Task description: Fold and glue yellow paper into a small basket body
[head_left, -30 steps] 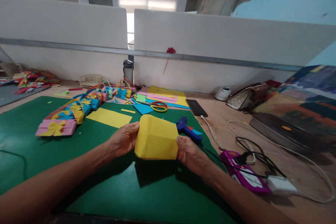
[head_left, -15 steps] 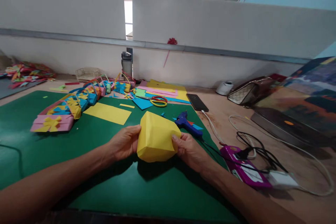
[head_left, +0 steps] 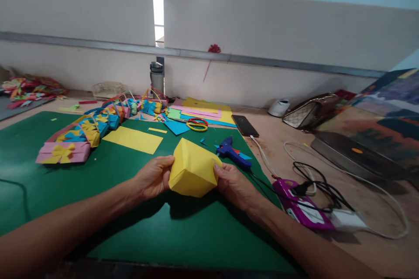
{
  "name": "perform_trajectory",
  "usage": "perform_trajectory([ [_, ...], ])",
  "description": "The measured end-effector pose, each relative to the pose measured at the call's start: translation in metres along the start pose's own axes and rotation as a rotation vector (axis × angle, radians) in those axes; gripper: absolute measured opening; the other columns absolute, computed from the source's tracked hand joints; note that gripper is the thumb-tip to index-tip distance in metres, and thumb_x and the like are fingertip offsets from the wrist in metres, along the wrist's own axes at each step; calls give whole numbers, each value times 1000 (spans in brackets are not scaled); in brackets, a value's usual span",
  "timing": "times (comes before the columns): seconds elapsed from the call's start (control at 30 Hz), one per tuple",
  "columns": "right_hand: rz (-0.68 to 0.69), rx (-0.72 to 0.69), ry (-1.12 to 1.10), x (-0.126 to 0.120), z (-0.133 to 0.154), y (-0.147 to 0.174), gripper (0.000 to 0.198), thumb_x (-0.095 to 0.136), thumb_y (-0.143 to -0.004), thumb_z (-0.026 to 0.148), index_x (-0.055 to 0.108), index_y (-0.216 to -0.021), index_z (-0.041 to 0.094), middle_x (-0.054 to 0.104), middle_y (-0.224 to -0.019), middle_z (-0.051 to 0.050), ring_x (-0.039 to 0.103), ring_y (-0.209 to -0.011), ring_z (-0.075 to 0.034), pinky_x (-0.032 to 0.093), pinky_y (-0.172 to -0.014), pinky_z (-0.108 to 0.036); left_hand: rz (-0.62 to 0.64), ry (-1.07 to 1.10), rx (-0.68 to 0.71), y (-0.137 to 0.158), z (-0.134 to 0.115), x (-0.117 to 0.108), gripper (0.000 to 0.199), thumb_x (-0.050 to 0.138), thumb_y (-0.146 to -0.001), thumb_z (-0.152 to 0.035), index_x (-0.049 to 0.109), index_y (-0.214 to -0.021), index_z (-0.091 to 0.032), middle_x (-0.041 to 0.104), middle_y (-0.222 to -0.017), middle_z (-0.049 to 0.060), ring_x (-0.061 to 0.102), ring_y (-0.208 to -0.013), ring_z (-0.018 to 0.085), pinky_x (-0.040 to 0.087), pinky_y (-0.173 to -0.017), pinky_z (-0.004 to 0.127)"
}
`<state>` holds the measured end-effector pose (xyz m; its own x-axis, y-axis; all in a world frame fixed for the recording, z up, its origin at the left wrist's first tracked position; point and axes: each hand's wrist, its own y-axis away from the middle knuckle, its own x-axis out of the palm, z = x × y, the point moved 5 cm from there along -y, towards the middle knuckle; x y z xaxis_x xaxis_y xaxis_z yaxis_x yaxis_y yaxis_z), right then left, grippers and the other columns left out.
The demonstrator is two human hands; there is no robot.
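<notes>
A folded yellow paper box [head_left: 193,170] is held up between my two hands over the green mat [head_left: 131,231]. My left hand [head_left: 155,177] grips its left side, thumb in front and fingers behind. At the right side, my right hand [head_left: 231,183] pinches the paper with the thumb on the near face. Just beyond my right hand lies a blue glue gun [head_left: 234,153]. A flat yellow paper sheet [head_left: 134,139] rests on the mat to the far left of the box. Scissors [head_left: 196,124] with red and yellow handles lie behind the box.
A row of small paper baskets [head_left: 63,151] runs along the left. Coloured paper sheets [head_left: 209,111] and a grey bottle [head_left: 157,80] stand at the back. To the right are a phone [head_left: 245,126], a purple power strip [head_left: 304,209] with tangled cables, and a handbag [head_left: 309,111].
The yellow box has tilted and its lower edge shows a sharper corner, its near faces flatter. Both hands keep their hold and sit slightly closer together. The whole view has shifted a little.
</notes>
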<state>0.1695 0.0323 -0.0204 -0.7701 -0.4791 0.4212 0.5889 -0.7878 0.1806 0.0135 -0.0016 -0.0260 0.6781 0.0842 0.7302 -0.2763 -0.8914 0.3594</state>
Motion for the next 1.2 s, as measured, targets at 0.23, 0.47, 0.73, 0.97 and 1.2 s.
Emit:
perform_trajectory([
  [0.23, -50, -1, -35, -3, 1, 0, 29, 71, -70, 35, 68, -89, 13, 71, -73, -5, 63, -62, -15, 46, -61, -26, -2, -124, 61, 3, -3, -4, 16, 51, -83, -16, 60, -93, -6, 66, -71, 9, 64, -55, 16, 52, -45, 22],
  [0.47, -86, -47, -55, -4, 9, 0, 25, 73, -68, 33, 68, -85, 16, 70, -69, -1, 60, -57, -12, 45, -56, -23, -6, -175, 127, 8, -10, -4, 11, 62, -77, -16, 59, -87, -12, 60, -61, 0, 53, -43, 6, 47, -42, 15],
  [0.73, -195, -362, 194, -6, 34, 11, 31, 69, -72, 40, 68, -94, 19, 71, -86, -4, 63, -82, -21, 49, -75, -35, -13, -276, 236, 6, -22, -5, 26, 70, -69, -17, 56, -91, -13, 65, -72, 4, 60, -56, 12, 50, -50, 21],
  [0.97, -88, -1204, 1539, 37, 63, 55, 27, 42, -87, 12, 65, -96, 22, 70, -93, -6, 61, -89, -20, 37, -92, -43, -265, -488, 724, 16, -80, -15, 35, 71, -67, -28, 55, -97, -18, 68, -81, 2, 63, -77, 16, 48, -63, 24],
  [1.2, 72, -1168, 2162, 38, -3, 33, 32, 31, -90, 8, 63, -92, 8, 66, -86, -14, 57, -81, -21, 39, -82, -41, -344, -924, 1515, 69, -86, 16, 28, 59, -77, -17, 55, -104, -22, 63, -90, 1, 60, -86, 16, 45, -76, 28],
])
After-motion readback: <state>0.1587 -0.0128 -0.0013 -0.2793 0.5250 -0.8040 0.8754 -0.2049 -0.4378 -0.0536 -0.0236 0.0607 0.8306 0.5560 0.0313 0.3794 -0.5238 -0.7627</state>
